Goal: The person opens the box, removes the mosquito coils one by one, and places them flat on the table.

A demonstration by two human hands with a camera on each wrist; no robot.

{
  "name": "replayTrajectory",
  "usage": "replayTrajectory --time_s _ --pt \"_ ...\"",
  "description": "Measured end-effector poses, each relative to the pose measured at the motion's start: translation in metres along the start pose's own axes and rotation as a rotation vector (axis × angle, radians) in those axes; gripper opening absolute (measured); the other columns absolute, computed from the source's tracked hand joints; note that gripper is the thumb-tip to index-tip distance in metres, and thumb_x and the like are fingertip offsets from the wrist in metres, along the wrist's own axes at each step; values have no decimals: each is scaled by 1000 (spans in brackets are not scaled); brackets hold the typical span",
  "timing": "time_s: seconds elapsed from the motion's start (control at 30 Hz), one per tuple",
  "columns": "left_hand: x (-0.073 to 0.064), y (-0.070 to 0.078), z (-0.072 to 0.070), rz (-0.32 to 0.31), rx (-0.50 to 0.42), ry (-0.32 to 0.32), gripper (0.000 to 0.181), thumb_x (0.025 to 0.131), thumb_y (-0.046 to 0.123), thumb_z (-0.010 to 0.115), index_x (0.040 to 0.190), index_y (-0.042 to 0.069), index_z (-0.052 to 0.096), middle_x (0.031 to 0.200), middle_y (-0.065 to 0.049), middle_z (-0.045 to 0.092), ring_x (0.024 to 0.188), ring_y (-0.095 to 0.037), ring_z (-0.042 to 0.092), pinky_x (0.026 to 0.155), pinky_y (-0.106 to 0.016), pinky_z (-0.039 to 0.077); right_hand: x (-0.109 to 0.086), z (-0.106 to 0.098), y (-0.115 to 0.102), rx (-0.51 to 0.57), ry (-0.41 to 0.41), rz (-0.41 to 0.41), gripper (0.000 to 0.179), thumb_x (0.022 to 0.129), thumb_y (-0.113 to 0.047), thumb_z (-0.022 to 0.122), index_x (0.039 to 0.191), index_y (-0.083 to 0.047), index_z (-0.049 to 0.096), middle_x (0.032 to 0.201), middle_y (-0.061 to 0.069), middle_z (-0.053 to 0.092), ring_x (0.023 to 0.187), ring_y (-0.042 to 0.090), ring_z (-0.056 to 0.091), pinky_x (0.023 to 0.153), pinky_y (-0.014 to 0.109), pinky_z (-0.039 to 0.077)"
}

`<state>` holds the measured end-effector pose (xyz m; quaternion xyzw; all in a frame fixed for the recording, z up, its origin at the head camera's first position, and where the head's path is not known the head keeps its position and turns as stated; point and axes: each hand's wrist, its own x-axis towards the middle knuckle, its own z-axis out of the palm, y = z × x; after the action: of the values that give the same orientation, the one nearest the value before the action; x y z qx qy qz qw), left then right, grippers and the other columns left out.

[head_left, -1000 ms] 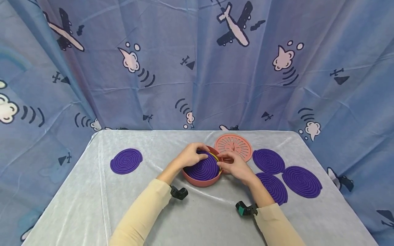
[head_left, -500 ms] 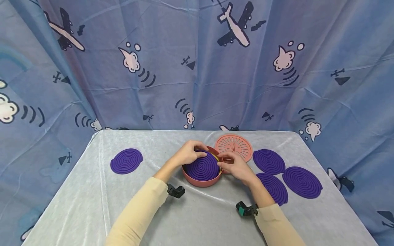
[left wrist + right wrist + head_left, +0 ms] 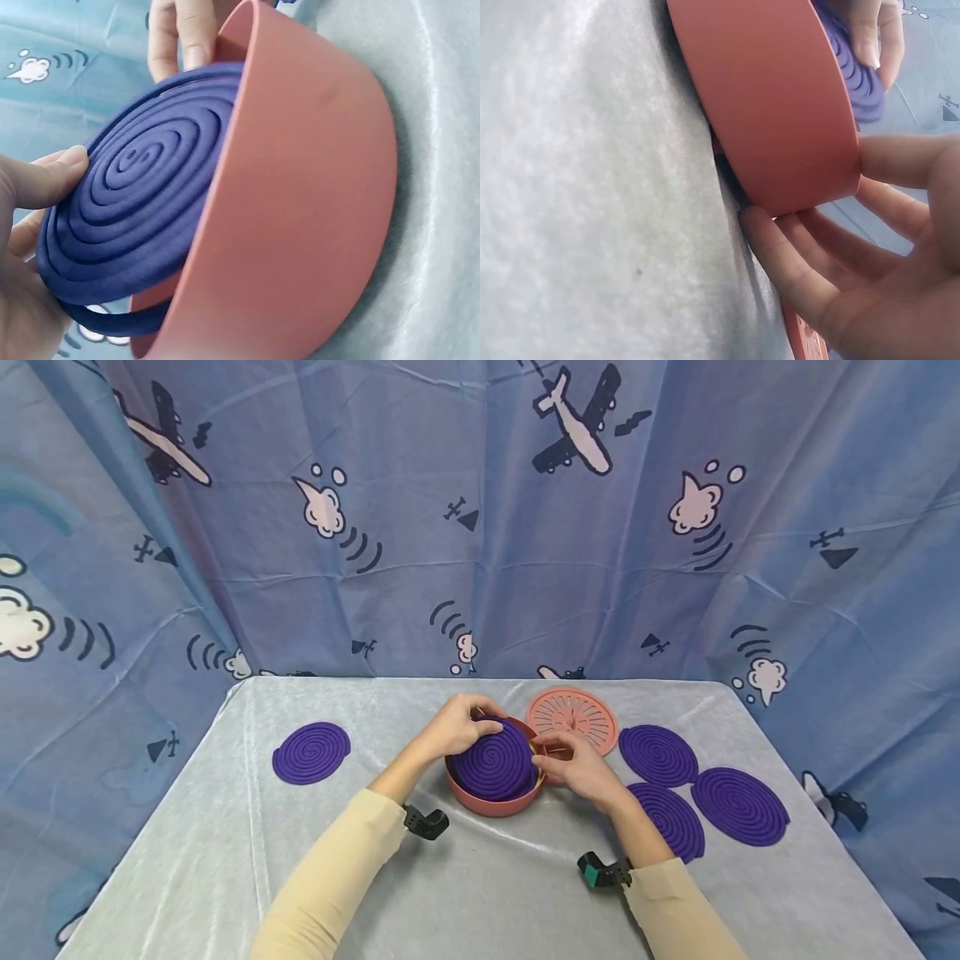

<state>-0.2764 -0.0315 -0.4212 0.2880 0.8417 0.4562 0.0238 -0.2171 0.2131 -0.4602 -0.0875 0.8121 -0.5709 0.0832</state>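
Note:
My left hand (image 3: 463,727) pinches the upper left edge of a purple mosquito coil (image 3: 491,764), thumb on top. This coil tilts up, partly inside a round, terracotta-coloured container (image 3: 489,808). Its lower part is hidden behind the wall in the left wrist view, where a second purple coil strand (image 3: 112,322) shows beneath it. On the right side, my right hand (image 3: 579,768) grips the container's wall and rim. The right wrist view shows its thumb at the rim and fingers (image 3: 795,277) around the wall and base. A thin yellow strip shows just inside the rim.
A slotted round lid (image 3: 551,714) lies behind the container to the right. Several more coils lie flat: one at the left (image 3: 311,752), others at the right, including a far-right coil (image 3: 740,806). A printed blue curtain (image 3: 420,635) hangs behind the pale-covered table (image 3: 187,852).
My left hand has moved slightly up and left, raising the coil's edge so that it tilts more. My right hand has stayed at the container's side.

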Motion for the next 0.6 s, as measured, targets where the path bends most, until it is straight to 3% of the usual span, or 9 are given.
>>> replayTrajectory --time_s 0.4,0.6 --pt "-9 8 -27 4 -12 59 16 92 8 74 107 4 77 103 -8 75 89 -19 66 79 -30 52 1 0 2 19 4 6 41 95 -12 72 132 3 60 125 24 61 106 27 63 83 38 59" --pt "-17 9 -43 19 -43 73 17 92 5 74 108 0 76 105 -11 74 92 -22 67 85 -40 54 0 0 2 10 11 11 41 95 -14 73 132 1 61 121 21 63 104 24 63 81 35 59"
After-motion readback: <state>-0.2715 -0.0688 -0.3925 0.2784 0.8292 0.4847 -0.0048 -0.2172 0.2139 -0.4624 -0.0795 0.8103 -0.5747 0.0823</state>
